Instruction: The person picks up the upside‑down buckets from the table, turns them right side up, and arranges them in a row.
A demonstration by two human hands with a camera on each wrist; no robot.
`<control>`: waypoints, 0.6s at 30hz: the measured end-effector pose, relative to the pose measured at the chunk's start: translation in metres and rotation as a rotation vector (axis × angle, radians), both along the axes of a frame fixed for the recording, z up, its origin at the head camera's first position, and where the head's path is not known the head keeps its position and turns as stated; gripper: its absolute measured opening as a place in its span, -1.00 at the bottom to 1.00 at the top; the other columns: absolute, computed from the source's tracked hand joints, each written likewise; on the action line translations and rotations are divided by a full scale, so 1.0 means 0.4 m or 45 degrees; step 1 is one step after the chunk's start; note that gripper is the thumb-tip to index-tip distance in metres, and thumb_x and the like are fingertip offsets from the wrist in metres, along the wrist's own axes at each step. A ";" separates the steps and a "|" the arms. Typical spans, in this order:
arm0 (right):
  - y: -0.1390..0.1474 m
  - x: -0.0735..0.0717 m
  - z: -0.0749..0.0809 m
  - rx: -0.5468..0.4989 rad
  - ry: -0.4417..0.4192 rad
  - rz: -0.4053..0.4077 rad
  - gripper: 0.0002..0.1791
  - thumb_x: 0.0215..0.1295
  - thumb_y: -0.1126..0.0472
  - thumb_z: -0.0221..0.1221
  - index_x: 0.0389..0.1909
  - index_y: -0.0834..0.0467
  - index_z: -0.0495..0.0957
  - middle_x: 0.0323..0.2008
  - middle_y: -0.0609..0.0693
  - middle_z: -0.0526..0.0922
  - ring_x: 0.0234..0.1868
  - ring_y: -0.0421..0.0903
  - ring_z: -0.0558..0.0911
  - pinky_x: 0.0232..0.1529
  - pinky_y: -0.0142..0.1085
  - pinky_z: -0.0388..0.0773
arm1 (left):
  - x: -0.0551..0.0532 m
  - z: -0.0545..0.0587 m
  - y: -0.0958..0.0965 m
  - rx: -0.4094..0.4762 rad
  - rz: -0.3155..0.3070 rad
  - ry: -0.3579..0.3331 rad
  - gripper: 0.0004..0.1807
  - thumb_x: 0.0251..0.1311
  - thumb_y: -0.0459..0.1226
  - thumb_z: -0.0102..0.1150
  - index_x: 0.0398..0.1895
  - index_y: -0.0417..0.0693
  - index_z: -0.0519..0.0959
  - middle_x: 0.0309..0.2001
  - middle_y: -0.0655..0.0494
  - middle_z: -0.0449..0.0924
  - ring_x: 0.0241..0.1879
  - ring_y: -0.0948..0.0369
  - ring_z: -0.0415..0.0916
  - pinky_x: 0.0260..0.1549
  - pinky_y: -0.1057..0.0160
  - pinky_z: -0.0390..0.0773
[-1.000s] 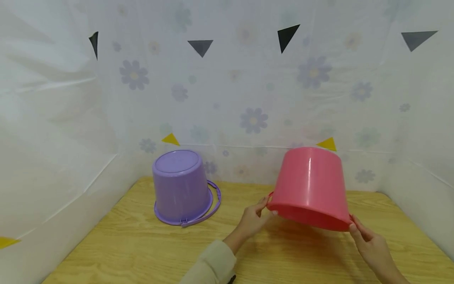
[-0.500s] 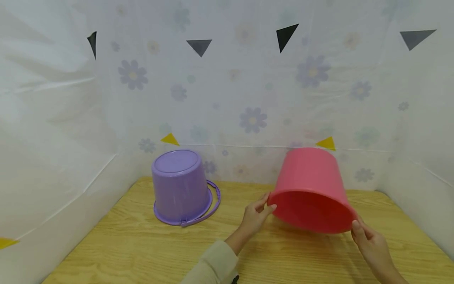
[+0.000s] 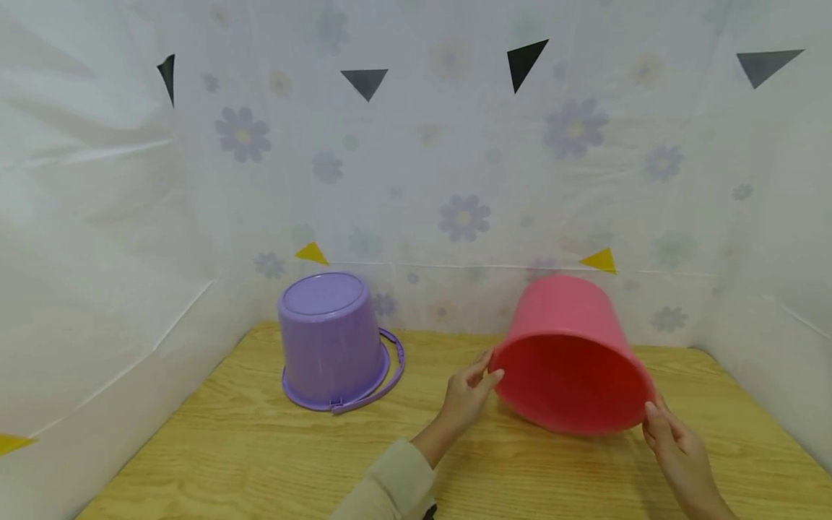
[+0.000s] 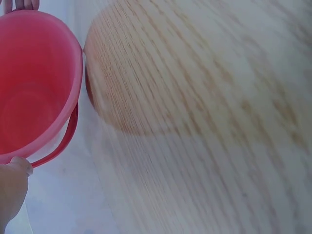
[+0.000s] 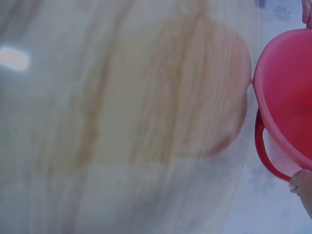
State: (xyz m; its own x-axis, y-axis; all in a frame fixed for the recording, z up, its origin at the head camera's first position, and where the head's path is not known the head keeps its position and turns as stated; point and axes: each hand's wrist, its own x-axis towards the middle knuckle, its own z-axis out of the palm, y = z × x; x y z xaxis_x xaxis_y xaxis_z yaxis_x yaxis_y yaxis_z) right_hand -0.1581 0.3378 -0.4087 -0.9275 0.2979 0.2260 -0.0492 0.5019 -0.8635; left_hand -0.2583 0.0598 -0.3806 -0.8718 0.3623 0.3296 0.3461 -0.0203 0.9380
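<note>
A pink bucket [image 3: 572, 383] is tilted on the right side of the table, its open mouth turned toward me and its base toward the back wall. My left hand [image 3: 464, 393] pinches its rim on the left, thumb at the front edge. On the opposite side my right hand [image 3: 679, 444] grips the rim, with the thumb in front and the fingers mostly hidden behind. Both wrist views show the red inside of the pink bucket [image 4: 34, 92], which looks bare. Its red handle [image 5: 263, 151] hangs below the rim, close to the thumb.
A purple bucket [image 3: 331, 347] stands upside down at the back left, its purple handle [image 3: 390, 375] lying on the wooden table [image 3: 279, 462]. White flowered sheeting [image 3: 416, 144] hangs behind and along both sides, with dark and yellow triangles on it.
The pink bucket has tipped back, so its mouth now faces me more and its base has gone lower toward the wall. Both hands have kept hold of the rim.
</note>
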 end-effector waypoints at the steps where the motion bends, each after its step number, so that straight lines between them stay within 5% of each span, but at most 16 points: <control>1: -0.003 0.000 -0.001 0.000 0.014 0.000 -0.35 0.48 -0.01 -0.26 0.37 0.36 -0.07 0.31 -0.39 -0.07 -0.17 -0.90 0.19 -0.24 -0.86 0.32 | -0.001 -0.001 -0.001 0.001 -0.002 -0.003 -0.45 0.31 -0.19 0.02 0.33 -0.16 0.24 0.38 -0.08 0.16 0.40 0.04 0.08 0.31 0.08 0.20; 8: -0.017 0.005 0.004 0.075 0.088 -0.036 -0.37 0.46 0.04 -0.16 0.42 0.15 -0.12 0.23 -0.56 -0.01 -0.05 -0.89 0.11 -0.16 -0.88 0.25 | -0.003 -0.002 -0.003 0.025 -0.007 -0.020 -0.44 0.29 -0.16 0.04 0.33 -0.11 0.25 0.38 -0.05 0.17 0.41 0.06 0.06 0.31 0.10 0.20; 12: -0.015 0.011 0.018 0.147 0.082 -0.021 -0.36 0.46 0.03 -0.17 0.43 0.14 -0.15 0.24 -0.59 -0.06 0.04 -0.85 0.01 -0.12 -0.90 0.15 | -0.003 0.002 -0.004 0.039 -0.020 -0.020 -0.43 0.29 -0.16 0.06 0.33 -0.10 0.25 0.38 -0.05 0.17 0.41 0.05 0.04 0.31 0.09 0.20; 18: -0.020 0.008 0.037 0.180 0.211 0.017 -0.36 0.44 0.15 -0.09 0.43 0.15 -0.11 0.22 -0.60 0.02 0.07 -0.84 0.07 -0.13 -0.90 0.20 | -0.005 0.004 -0.004 0.062 -0.025 0.024 -0.42 0.29 -0.18 0.06 0.34 -0.16 0.23 0.36 -0.09 0.20 0.38 0.04 0.11 0.23 0.10 0.31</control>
